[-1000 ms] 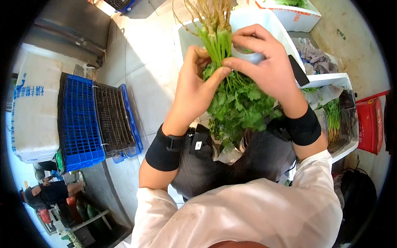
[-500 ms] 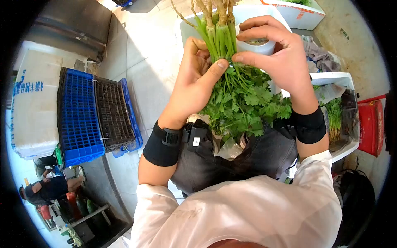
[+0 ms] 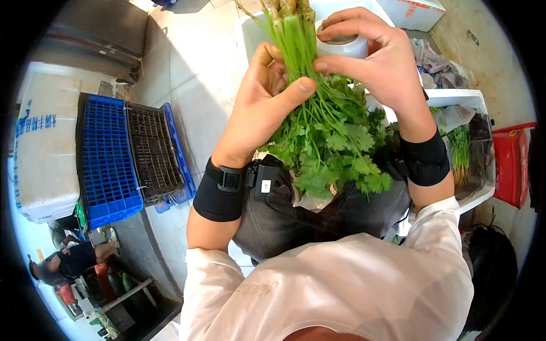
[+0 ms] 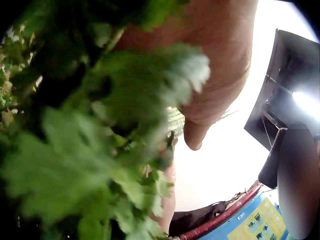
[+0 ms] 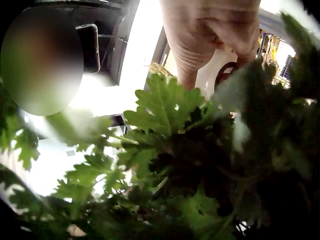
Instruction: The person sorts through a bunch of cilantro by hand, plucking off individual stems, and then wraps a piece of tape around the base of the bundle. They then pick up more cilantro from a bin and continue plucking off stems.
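A bunch of coriander hangs leaves down over the person's lap, its pale roots pointing up and away. The left hand grips the green stems from the left, fingers behind them and thumb across the front. At the right of the stems, the right hand holds a white roll of tape, its thumb tip against the stems. In the left wrist view, blurred coriander leaves cover much of the left hand. The right wrist view shows the right hand above more leaves.
A white foam box stands beneath the hands. Another foam box with bundled greens is at right, near a red bag. Blue and dark crates stand at left. Another person is at far left.
The bunch and both hands have shifted slightly toward the top of the head view. The tape roll, partly hidden a second ago, shows more clearly. The left thumb has lifted slightly.
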{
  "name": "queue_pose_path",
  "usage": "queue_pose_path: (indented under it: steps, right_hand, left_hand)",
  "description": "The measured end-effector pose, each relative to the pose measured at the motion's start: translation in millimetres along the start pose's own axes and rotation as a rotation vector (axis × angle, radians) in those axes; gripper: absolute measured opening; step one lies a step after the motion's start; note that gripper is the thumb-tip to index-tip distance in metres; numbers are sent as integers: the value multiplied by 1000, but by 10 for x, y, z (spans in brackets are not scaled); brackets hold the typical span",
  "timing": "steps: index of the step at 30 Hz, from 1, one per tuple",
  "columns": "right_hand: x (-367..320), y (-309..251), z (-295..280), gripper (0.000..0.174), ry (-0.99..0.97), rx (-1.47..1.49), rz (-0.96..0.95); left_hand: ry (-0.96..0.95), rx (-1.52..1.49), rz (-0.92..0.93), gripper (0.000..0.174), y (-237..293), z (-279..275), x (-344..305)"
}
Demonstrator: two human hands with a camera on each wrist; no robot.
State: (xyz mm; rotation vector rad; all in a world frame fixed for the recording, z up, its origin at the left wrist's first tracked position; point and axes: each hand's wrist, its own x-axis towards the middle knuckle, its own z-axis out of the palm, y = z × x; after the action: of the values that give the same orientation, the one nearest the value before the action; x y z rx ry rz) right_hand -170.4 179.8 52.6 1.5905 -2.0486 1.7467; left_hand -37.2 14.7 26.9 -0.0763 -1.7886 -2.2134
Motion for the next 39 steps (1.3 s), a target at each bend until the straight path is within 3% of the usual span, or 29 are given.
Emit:
queue_pose_path:
  steps: [2, 4, 8, 9, 10, 12, 15, 16, 17, 20, 27, 32, 36, 39]
  right_hand:
    - [-10, -49, 42, 38, 6, -16, 22]
    - [-1, 140, 123, 30, 129, 73, 109]
    - [-2, 172, 86, 34, 121, 37, 95]
    - [40, -89, 41, 33, 87, -21, 241]
    - [14, -34, 50, 33, 89, -19, 245]
    - [0, 121, 60, 30, 110, 63, 39]
    - [2, 68, 14, 28, 116, 139, 184]
    - [15, 83, 4, 28, 117, 140, 174]
    - [17, 120, 5, 28, 127, 136, 116]
    - [23, 226, 14, 28, 142, 200, 28]
    - [14, 166, -18, 32, 116, 56, -4]
    - [19, -139, -20, 31, 90, 74, 79]
    - [17, 33, 6, 30, 94, 237, 105]
    - [18, -132, -43, 29, 71, 260, 178]
  left_hand:
    - [10, 50, 31, 32, -18, 24, 13]
    - [80, 108, 19, 36, -42, 30, 53]
    - [59, 77, 29, 38, -49, 24, 61]
    - [63, 61, 55, 37, -64, 26, 73]
    - [62, 61, 50, 37, -74, 9, 68]
    - [18, -42, 12, 37, -79, -45, 71]
    - [2, -59, 3, 35, -5, -23, 42]
    - [0, -99, -32, 35, 18, -32, 40]
    - [-11, -1, -20, 49, -8, -68, 35]
    - [-26, -137, -30, 39, 11, -6, 33]
    - [-7, 58, -52, 43, -6, -111, -9]
    - [-40, -33, -30, 44, -33, -160, -25]
    - [-135, -123, -29, 45, -35, -199, -21]
    - [-111, -9, -29, 52, -9, -123, -34]
